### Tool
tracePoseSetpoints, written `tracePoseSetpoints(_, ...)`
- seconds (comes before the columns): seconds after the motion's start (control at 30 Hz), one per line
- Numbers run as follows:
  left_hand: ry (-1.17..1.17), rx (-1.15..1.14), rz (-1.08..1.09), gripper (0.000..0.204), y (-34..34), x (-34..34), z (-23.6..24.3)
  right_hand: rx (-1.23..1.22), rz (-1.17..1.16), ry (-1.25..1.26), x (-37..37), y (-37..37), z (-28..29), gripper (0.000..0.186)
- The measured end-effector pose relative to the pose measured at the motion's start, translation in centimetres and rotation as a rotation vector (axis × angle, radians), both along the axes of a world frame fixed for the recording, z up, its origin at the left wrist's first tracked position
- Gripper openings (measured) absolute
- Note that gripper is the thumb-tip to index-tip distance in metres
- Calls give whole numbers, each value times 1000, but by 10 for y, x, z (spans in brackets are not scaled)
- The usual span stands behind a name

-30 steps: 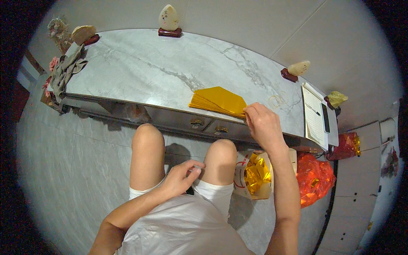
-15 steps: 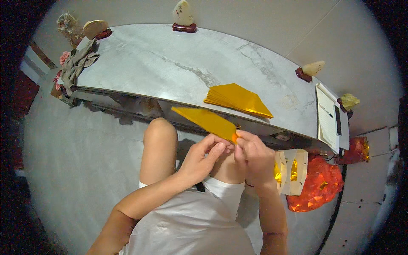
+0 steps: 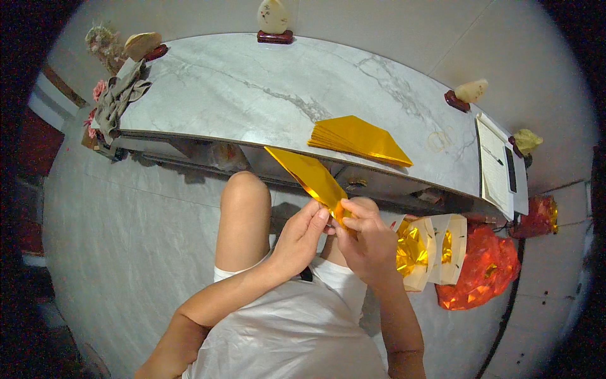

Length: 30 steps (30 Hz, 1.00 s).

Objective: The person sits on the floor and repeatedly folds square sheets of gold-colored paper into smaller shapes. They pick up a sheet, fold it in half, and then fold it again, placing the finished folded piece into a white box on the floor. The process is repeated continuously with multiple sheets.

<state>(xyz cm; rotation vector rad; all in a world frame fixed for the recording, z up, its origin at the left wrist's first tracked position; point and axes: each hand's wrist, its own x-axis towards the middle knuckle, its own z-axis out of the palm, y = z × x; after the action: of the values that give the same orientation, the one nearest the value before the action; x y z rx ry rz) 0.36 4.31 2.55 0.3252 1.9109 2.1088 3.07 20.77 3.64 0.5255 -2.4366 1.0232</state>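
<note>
One gold paper piece [image 3: 309, 177] slants at the frame's centre, lower end pinched between fingertips of left grip [image 3: 298, 237] and right grip [image 3: 369, 245] — light, even pressure should avoid stray creases.

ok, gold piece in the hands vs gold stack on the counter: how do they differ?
Support: the gold piece is held between the left hand and right hand; the gold stack lies on the counter, near its front edge.
Layers: the stack shows many slightly fanned edges; the piece looks like one item.
Pose: the piece slants up-left from the fingers; the stack lies flat.
Shared: shiny gold surface.
</note>
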Motion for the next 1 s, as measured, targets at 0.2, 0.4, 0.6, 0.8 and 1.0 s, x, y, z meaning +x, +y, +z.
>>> tracePoseSetpoints(0.2,-145,49,11,23,1,-2,-4,5,13,29,0,0,-1,28)
tracePoseSetpoints(0.4,-425,182,124,29,-5,-13,-12,100,13,37,5,1,-5,25)
tracePoseSetpoints(0.6,-225,9,318,38,-23,-25,28,28,18,-30,13,7,-13,25)
tracePoseSetpoints(0.8,38,-159,253,31,-30,-25,-7,75,-138,-188,11,2,-9,52)
tracePoseSetpoints(1.0,-41,65,313,34,-18,-20,-12,287,-195,-318,7,-13,0,67)
